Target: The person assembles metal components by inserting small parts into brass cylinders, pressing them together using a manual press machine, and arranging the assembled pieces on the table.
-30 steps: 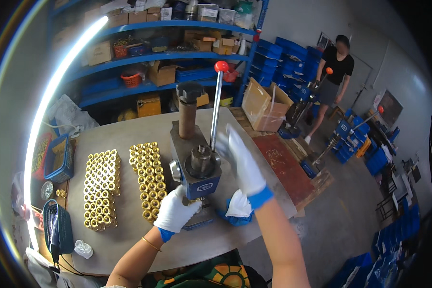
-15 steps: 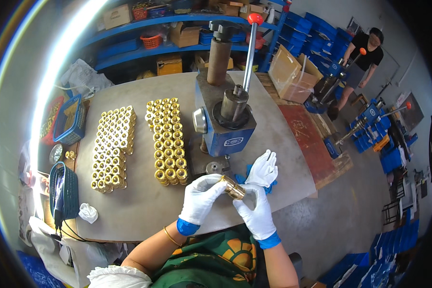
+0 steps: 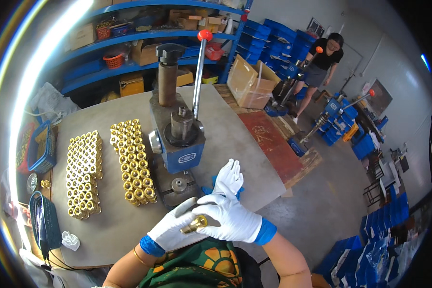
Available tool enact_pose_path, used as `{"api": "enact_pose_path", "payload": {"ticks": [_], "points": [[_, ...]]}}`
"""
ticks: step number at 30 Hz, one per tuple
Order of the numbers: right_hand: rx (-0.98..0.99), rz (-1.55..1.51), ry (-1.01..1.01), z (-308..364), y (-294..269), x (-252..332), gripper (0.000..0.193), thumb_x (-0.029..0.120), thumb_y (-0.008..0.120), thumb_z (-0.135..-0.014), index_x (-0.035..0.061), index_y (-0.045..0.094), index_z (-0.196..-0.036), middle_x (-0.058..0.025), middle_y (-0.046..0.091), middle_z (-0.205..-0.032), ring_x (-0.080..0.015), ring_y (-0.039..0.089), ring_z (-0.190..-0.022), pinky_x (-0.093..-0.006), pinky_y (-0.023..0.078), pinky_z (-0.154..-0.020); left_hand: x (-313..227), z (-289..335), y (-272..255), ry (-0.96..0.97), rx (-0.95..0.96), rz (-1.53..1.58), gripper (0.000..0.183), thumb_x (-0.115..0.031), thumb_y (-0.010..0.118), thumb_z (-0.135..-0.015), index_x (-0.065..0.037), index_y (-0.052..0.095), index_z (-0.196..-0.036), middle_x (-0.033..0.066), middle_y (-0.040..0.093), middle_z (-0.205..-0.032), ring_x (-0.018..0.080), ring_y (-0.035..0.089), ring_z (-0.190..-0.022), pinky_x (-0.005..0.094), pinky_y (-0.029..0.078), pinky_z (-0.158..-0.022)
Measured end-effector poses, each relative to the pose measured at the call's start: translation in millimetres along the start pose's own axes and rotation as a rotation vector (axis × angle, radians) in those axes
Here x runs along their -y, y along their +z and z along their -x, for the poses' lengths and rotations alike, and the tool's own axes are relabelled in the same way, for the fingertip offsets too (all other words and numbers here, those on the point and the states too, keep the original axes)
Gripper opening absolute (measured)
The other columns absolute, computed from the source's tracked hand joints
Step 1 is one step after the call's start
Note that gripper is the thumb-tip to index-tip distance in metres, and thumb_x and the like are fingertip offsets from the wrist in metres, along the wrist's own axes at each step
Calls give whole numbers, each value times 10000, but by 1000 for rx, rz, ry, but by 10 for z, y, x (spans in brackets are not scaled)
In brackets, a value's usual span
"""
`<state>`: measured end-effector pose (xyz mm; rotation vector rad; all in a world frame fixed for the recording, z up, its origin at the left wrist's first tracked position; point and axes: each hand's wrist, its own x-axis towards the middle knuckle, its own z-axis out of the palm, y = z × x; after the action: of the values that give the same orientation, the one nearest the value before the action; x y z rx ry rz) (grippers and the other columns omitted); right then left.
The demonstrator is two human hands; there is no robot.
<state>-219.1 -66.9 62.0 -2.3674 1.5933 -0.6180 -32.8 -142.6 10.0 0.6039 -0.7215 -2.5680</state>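
Observation:
Both my hands wear white gloves with blue cuffs and meet near the table's front edge. My left hand [image 3: 172, 229] and my right hand [image 3: 231, 218] pinch a small brass fitting [image 3: 195, 224] between them, close to my chest. Just beyond them stands a blue hand press [image 3: 176, 139] with a long lever ending in a red knob [image 3: 205, 35]. Its base plate has a round seat [image 3: 178, 184] with nothing in it. A spare white glove [image 3: 230, 177] lies on the table right of the press.
Two blocks of several brass fittings [image 3: 132, 161] [image 3: 83, 174] stand in rows on the grey table [image 3: 235, 144], left of the press. Blue baskets [image 3: 39, 149] sit at the left edge. Blue shelves with boxes line the back. Another person [image 3: 324, 62] works a press at the far right.
My right hand let go of the press lever and came down to the table's front. Both hands now hold a brass fitting together, nearer my body than half a second ago.

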Motion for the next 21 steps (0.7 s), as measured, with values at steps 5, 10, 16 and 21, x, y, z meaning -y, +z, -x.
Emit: {"api": "enact_pose_path", "payload": {"ticks": [5,10,16,21], "points": [[-194,463,-213,-93,26,196,333,208,614,-830,88,608,-1141,-65,608,-1053,-210,561,-1098,-626,294,-1062,69,-141,-270,129,-73,188,155,-141,562,-974,-60,564,-1106,98,615,-1096,210,614,-1009,376,533,-888],[-178,205,-109,-168,173,56,271,141,623,-790,127,638,-1061,-54,630,-1080,-218,572,-1090,-572,369,-1005,-97,-83,-291,235,-189,-86,186,-110,621,-932,17,599,-1066,94,646,-1033,171,633,-932,317,545,-838],[-110,-1075,841,-239,624,-55,604,467,451,-1000,-54,686,-803,-145,694,-760,-190,667,-724,-287,500,-763,-276,95,-353,463,-328,-265,270,-86,696,-881,44,633,-1108,86,686,-1003,131,641,-911,270,529,-836],[-167,-1011,705,-48,530,-51,395,258,458,-1023,-60,670,-924,-136,703,-876,-199,678,-794,-309,506,-805,-726,339,-724,1017,-561,-1095,263,-85,772,-788,-10,635,-999,31,638,-934,126,610,-833,279,511,-780]]}}
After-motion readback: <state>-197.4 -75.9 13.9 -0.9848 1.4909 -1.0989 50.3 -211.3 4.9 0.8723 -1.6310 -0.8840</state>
